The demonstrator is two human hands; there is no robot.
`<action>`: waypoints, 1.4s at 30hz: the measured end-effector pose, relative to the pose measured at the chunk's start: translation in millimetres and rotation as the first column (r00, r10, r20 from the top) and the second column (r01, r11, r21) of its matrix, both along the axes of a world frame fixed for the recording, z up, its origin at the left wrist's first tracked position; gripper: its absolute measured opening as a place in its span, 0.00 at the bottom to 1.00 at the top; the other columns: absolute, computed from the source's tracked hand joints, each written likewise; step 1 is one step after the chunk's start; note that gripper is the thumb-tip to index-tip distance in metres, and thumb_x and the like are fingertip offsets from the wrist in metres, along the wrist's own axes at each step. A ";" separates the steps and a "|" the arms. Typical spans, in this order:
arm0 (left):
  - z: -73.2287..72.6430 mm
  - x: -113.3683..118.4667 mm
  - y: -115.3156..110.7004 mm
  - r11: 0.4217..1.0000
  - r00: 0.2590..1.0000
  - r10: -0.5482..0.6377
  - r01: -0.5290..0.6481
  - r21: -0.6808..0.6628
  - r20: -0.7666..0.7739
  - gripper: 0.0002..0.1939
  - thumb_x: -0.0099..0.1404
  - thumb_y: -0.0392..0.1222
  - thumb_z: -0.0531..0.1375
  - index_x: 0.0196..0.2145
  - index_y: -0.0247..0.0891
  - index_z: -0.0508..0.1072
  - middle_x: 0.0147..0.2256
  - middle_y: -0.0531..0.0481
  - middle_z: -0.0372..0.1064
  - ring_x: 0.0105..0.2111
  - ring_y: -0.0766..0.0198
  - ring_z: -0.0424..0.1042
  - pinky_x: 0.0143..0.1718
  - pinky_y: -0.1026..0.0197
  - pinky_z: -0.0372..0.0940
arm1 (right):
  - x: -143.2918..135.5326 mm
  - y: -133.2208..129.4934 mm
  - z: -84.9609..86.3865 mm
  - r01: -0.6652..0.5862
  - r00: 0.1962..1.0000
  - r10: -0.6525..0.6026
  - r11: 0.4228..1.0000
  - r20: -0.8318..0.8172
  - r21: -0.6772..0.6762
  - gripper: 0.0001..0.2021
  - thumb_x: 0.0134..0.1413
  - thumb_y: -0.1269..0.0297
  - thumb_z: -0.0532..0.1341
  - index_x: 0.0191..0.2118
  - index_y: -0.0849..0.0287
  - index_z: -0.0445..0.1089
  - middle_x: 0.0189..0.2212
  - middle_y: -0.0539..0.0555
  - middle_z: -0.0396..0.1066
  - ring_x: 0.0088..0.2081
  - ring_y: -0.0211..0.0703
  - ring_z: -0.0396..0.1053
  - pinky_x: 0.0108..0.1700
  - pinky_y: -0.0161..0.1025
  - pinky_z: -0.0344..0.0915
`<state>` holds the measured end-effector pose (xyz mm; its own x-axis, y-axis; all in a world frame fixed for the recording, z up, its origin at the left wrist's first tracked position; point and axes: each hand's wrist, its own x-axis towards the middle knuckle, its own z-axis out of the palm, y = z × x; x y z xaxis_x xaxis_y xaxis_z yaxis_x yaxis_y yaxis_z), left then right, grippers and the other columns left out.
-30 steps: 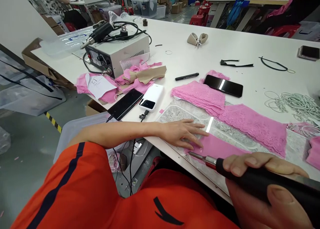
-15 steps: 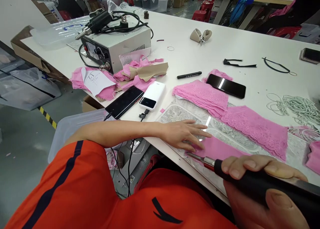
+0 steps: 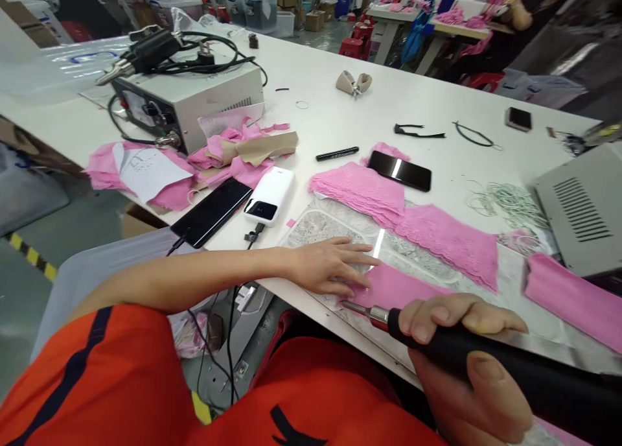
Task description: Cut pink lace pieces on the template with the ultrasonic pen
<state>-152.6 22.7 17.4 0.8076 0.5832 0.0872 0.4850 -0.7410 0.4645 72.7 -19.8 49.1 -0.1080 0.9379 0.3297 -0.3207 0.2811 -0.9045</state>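
My left hand [image 3: 330, 264] lies flat with spread fingers on a clear plastic template [image 3: 315, 225], its fingertips at the left end of a smooth pink fabric strip [image 3: 398, 284]. My right hand [image 3: 466, 355] is wrapped round a black handheld tool [image 3: 510, 362] with a metal tip. That tip is close to the near left edge of the strip, just below my left fingers. Beyond the template lie a stack of pink lace pieces [image 3: 364, 190] and another lace piece [image 3: 447, 242].
Left of my hands are a white power bank [image 3: 269, 196], a black phone [image 3: 212, 212] and a grey control box [image 3: 194, 99]. Another phone [image 3: 401, 170] lies beyond the lace. At right are tangled cords [image 3: 515, 203] and a second grey box [image 3: 583, 206]. A person's arm [image 3: 519, 11] shows far back.
The view has swung to the right, bringing the second grey box and a person in the background into sight. Both hands keep nearly the same pose, and the tool tip stays by the strip's edge.
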 end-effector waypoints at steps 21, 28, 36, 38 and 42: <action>-14.4 -4.5 -3.9 0.974 0.996 -0.079 0.071 0.216 0.028 0.20 0.76 0.50 0.50 0.59 0.43 0.71 0.63 0.49 0.63 0.68 0.51 0.53 0.69 0.46 0.46 | 5.1 62.8 -5.7 0.276 0.958 -0.260 0.950 -0.116 0.147 0.06 0.48 0.66 0.63 0.35 0.56 0.68 0.29 0.46 0.67 0.23 0.35 0.68 0.27 0.41 0.72; -13.3 -4.7 -5.4 0.973 0.998 -0.067 0.063 0.220 0.009 0.21 0.76 0.50 0.50 0.60 0.44 0.69 0.64 0.49 0.62 0.68 0.51 0.53 0.69 0.44 0.45 | 3.9 66.1 -7.0 0.284 0.957 -0.268 0.946 -0.114 0.159 0.07 0.48 0.67 0.64 0.35 0.56 0.69 0.30 0.46 0.68 0.23 0.35 0.69 0.28 0.40 0.73; -12.8 -4.7 -5.2 0.971 0.998 -0.065 0.062 0.233 0.007 0.20 0.76 0.50 0.49 0.60 0.44 0.69 0.64 0.49 0.62 0.68 0.51 0.53 0.69 0.44 0.46 | 1.6 66.3 -7.7 0.276 0.960 -0.264 0.945 -0.090 0.175 0.05 0.49 0.67 0.63 0.33 0.56 0.66 0.29 0.46 0.69 0.23 0.35 0.70 0.28 0.40 0.73; -12.2 -5.2 -4.9 0.973 0.998 -0.061 0.061 0.224 -0.004 0.20 0.76 0.50 0.50 0.60 0.44 0.69 0.64 0.50 0.62 0.68 0.51 0.53 0.69 0.44 0.46 | 0.1 67.5 -6.6 0.277 0.960 -0.264 0.945 -0.091 0.175 0.05 0.49 0.68 0.63 0.33 0.55 0.66 0.29 0.45 0.69 0.23 0.35 0.70 0.27 0.40 0.72; -10.3 -6.9 -3.3 0.970 0.998 -0.058 0.060 0.236 -0.014 0.20 0.76 0.50 0.51 0.60 0.44 0.69 0.65 0.49 0.61 0.68 0.50 0.53 0.69 0.45 0.48 | 13.2 72.9 4.4 0.326 0.942 -0.303 0.927 -0.143 0.186 0.05 0.46 0.67 0.61 0.33 0.57 0.68 0.28 0.46 0.68 0.21 0.34 0.68 0.24 0.38 0.70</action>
